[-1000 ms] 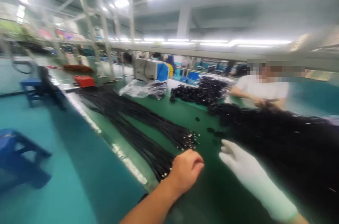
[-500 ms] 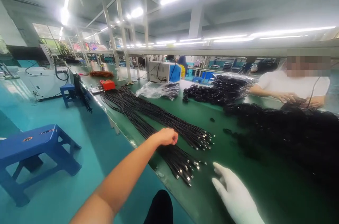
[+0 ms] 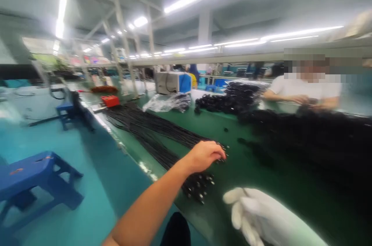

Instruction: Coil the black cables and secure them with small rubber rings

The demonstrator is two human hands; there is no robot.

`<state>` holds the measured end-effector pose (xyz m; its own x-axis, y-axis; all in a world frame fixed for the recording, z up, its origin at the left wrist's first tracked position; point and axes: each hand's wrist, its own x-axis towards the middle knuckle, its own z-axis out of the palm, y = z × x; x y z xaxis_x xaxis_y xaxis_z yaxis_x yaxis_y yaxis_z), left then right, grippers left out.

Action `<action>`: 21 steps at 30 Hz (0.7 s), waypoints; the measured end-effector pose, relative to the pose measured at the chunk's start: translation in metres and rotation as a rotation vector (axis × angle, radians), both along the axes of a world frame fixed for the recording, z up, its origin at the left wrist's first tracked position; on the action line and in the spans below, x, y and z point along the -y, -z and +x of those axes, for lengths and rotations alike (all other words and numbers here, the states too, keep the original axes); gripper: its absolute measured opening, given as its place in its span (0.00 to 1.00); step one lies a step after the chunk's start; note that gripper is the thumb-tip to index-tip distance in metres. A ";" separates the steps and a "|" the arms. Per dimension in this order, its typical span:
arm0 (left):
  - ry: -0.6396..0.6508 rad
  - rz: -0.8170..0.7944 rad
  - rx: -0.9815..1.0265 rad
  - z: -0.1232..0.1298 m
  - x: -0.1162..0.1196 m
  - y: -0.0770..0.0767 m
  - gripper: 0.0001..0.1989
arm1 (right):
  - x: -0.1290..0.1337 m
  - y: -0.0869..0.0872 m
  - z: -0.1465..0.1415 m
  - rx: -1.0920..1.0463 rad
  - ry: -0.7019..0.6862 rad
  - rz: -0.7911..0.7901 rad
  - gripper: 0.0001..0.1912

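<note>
Black cables (image 3: 158, 152) lie in two bundles on the green tabletop (image 3: 209, 122). The left hand (image 3: 205, 155) curls its fingers over the farther cables' ends; blur hides whether they grip any. Right of the nearer cables' ends, the gloved right hand (image 3: 252, 211) has bent, slightly parted fingers.

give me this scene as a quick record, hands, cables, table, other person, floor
left grip: bare, over the metal-tipped end of the far cable bundle; contact unclear
right grip: white glove, fingers loosely bent, nothing visible in it
cables: far bundle plus near cable bundle, both black, lying lengthwise
table: green; also bears a red box, clear plastic bag and dark pile
other person: white top, across the table, behind the pile
floor: teal, blue stool at left
</note>
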<state>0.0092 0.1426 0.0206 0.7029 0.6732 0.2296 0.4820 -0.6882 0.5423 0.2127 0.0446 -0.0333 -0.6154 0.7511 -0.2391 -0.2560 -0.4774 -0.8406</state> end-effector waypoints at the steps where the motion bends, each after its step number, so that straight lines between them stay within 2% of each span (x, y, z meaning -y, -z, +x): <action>1: 0.003 0.010 -0.002 0.010 0.006 0.001 0.11 | 0.005 -0.001 -0.003 -0.057 -0.075 -0.013 0.18; 4: 0.074 0.017 -0.079 0.027 0.020 0.001 0.10 | 0.005 0.003 -0.006 -0.151 -0.136 -0.112 0.18; 7: 0.139 0.002 -0.084 0.031 0.023 -0.003 0.11 | -0.003 0.011 -0.003 -0.299 -0.222 -0.198 0.18; 12: 0.144 0.030 -0.014 0.044 0.026 -0.011 0.09 | -0.008 0.021 -0.006 -0.502 -0.285 -0.169 0.21; 16: 0.124 0.086 0.020 0.059 0.024 0.000 0.10 | -0.006 0.019 -0.002 -0.597 -0.389 -0.155 0.22; 18: 0.132 0.122 0.001 0.059 0.015 0.012 0.11 | -0.005 0.011 0.009 -0.648 -0.349 -0.074 0.22; 21: 0.034 0.196 -0.162 0.046 -0.005 0.034 0.13 | -0.003 -0.008 0.035 -0.728 -0.061 0.101 0.16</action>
<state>0.0556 0.1473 -0.0135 0.7625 0.6025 0.2355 0.5268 -0.7896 0.3147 0.2482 0.0480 -0.0256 -0.6333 0.7070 0.3147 -0.7415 -0.4380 -0.5083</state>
